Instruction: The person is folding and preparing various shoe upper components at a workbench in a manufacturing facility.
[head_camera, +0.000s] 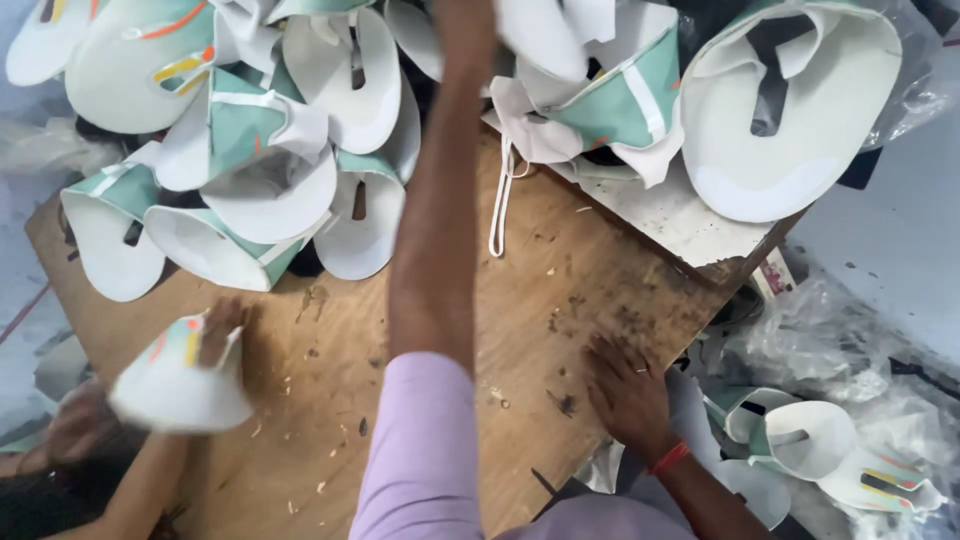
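My left hand (466, 28) is stretched far out at the end of my bare arm, right in among the pile of shoe pieces (270, 190) at the far side of the table (560, 290). It is blurred and cut by the top edge, so I cannot tell whether the fingers are spread or closed on a piece. My right hand (625, 395) lies flat and open, palm down, on the near right edge of the table, holding nothing; a red thread sits on that wrist.

Judging from how things lie, little is done. Nearly all the pieces are heaped at the far side, white soles up with green and white sides. The bare wood between heap and hands carries only crumbs and scraps.

Counting: I make out about a dozen pieces in the heap, though they overlap and more may be hidden. One large piece (790, 130) lies apart at the far right, partly in clear plastic. One white strap (498, 200) hangs down from the heap onto the wood. Down by my right side, among crumpled plastic bags (820, 330), sit about three more pieces (810, 440). At the near left, another person's hand (222, 325) grips one piece (175, 385), blurred.
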